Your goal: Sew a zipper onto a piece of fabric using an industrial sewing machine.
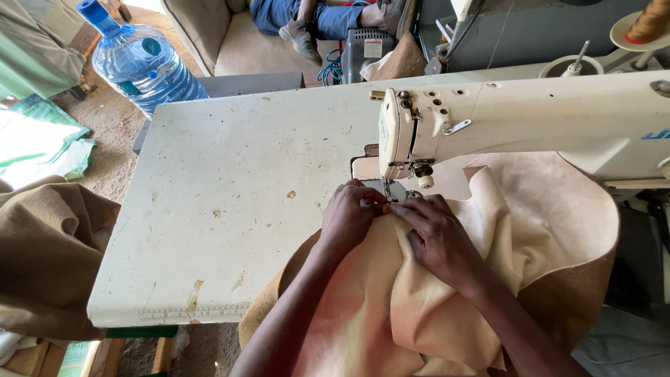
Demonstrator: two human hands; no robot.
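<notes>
At centre frame, under the sewing machine [488,115], the left hand [349,216] and right hand [436,237] press flat, unclenched, on soft, limp, light cloth [419,307]; it likely handles best pinned near the needle.

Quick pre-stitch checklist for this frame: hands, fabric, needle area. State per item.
1. Left hand on the cream tan-backed fabric sheet beside the presser foot: ok.
2. Right hand pressing the fabric flat just right of the needle area: ok.
3. Fingertips clear of the needle: cannot tell, both hands crowd the metal presser foot.
4. Fabric edge fed under the foot: cannot tell, fingers cover it.
5. Fabric bulk free of the white sewing machine head: not ok, a fold rises against the arm on the right.
6. Worn white table top left of the hands free for fabric to feed out: ok.
</notes>
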